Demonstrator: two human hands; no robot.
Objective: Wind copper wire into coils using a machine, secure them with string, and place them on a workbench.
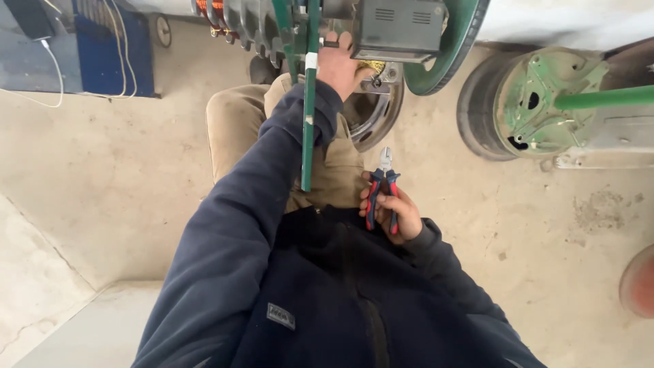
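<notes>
My right hand [395,212] rests near my lap and grips a pair of pliers [382,192] with red and blue handles, jaws pointing away from me. My left hand [343,65] reaches forward and up under a grey metal box [399,26] on a machine, behind a thin green bar [308,116]. Its fingers are hidden by the machine parts, so what it touches is unclear. A dark blue sleeve covers each arm, and my tan trousers [235,123] show below.
A green-rimmed wheel arc [446,68] curves beside the grey box. A worn green hub inside a tyre [538,102] lies at right with a green rod [606,97]. A blue cabinet with white cables [112,48] stands at upper left on the concrete floor.
</notes>
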